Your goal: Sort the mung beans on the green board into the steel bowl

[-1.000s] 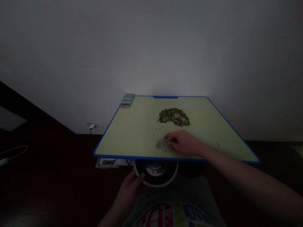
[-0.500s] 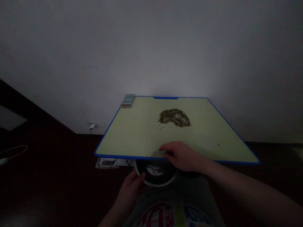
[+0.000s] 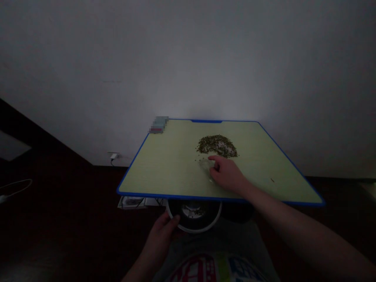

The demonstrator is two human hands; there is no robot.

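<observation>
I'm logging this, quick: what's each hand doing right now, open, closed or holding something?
Left hand: closed on the rim of the bowl.
Right hand: closed, holding a thin clear piece.

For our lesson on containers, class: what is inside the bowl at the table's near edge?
Small grains lie at the bottom of the bowl. The table covers the bowl's far side, so anything there cannot be seen.

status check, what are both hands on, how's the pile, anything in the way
Left hand gripping bowl rim. Right hand holding clear scraper. Grain pile just beyond, loose grains near scraper, no obstacle seen.
</observation>
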